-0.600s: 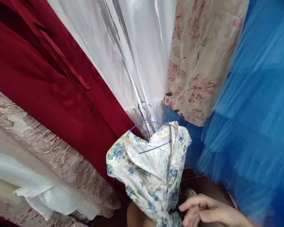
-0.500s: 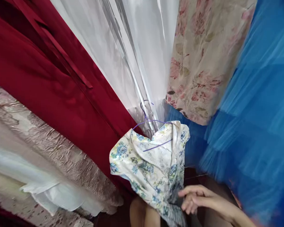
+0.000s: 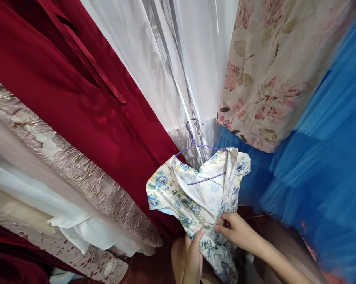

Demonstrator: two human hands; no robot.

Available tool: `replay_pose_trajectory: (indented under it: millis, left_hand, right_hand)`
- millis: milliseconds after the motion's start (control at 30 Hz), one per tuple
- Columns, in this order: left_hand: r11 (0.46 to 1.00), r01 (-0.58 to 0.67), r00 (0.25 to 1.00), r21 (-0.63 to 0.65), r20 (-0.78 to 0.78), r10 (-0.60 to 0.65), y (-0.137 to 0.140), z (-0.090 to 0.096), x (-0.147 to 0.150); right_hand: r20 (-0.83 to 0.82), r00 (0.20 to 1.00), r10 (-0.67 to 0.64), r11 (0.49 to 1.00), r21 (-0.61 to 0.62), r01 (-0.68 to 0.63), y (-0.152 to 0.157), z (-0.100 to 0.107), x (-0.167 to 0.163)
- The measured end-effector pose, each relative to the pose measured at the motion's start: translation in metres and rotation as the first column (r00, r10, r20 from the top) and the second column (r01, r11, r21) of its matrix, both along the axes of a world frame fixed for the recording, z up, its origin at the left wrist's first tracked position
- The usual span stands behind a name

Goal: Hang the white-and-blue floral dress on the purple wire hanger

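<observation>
A white dress (image 3: pixel 192 201) with blue and yellow flowers hangs from a purple wire hanger (image 3: pixel 192 144). Its wrap neckline lies loose, with the hanger's lower bar showing inside. My left hand (image 3: pixel 193 254) grips the dress at its left side near the waist, thumb on the front and the other fingers mostly hidden behind. At the waist on the right, my right hand (image 3: pixel 234 228) pinches the cloth between thumb and fingers. Below both hands the skirt bunches into dark folds.
Around the dress hang a red gown (image 3: pixel 107 118), white cloth (image 3: pixel 130 47), a beige floral garment (image 3: pixel 261 86) and blue tulle (image 3: pixel 323 169). Pale textured garments (image 3: pixel 86 177) slant along the left. My knee (image 3: pixel 178 256) shows above the dark tiled floor (image 3: pixel 148 264).
My right hand has come from beside the dress onto its waist and closed on the cloth. My left hand has come into view, gripping the side. The view has shifted slightly.
</observation>
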State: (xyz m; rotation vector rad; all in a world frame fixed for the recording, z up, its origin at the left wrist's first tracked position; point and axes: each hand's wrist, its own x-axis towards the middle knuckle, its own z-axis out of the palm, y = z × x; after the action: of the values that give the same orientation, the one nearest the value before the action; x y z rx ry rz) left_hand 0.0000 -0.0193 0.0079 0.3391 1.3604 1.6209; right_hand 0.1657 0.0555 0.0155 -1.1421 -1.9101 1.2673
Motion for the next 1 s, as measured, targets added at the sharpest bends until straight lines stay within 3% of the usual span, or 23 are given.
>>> replay_pose_trajectory:
  millis: [133, 233, 300, 367, 433, 533, 700, 867, 1000]
  left_hand:
    - [0.996, 0.043, 0.953, -0.074, -0.297, -0.063, 0.004, -0.011, -0.008]
    - [0.998, -0.063, 0.868, 0.004, -0.494, 0.057, 0.009, -0.021, -0.01]
    - [0.965, -0.189, 0.732, 0.18, -0.629, 0.261, 0.009, -0.026, -0.004]
    - [0.932, -0.167, 0.574, 0.322, -0.736, 0.357, 0.006, -0.031, 0.008]
    - [0.962, 0.044, 0.516, 0.27, -0.83, 0.209, 0.001, -0.034, 0.025]
    - [0.951, 0.294, 0.522, 0.096, -0.85, -0.076, -0.004, -0.038, 0.051]
    - [0.952, 0.292, 0.556, 0.09, -0.826, -0.092, 0.002, -0.042, 0.066]
    - [0.936, 0.343, 0.444, 0.073, -0.891, -0.093, 0.008, -0.032, 0.056]
    - [0.904, 0.427, 0.379, -0.009, -0.906, -0.188, 0.007, -0.015, 0.05]
  right_hand:
    - [-0.083, 0.996, 0.039, 0.999, -0.012, -0.04, -0.005, 0.002, 0.008]
    - [-0.209, 0.978, 0.012, 0.987, -0.154, -0.045, -0.011, -0.004, 0.015]
    - [-0.28, 0.959, -0.033, 0.965, -0.259, -0.043, -0.016, -0.009, 0.017]
    - [-0.327, 0.942, -0.073, 0.948, -0.317, -0.037, -0.02, -0.012, 0.017]
    - [-0.352, 0.932, -0.089, 0.936, -0.349, -0.043, -0.025, -0.01, 0.016]
    - [-0.37, 0.923, -0.104, 0.919, -0.391, -0.054, -0.029, -0.005, 0.013]
    - [-0.375, 0.92, -0.112, 0.903, -0.425, -0.063, -0.029, 0.0, 0.01]
    - [-0.392, 0.912, -0.118, 0.901, -0.429, -0.067, -0.014, 0.014, 0.01]
    - [-0.435, 0.889, -0.142, 0.924, -0.381, -0.039, 0.012, 0.046, 0.003]
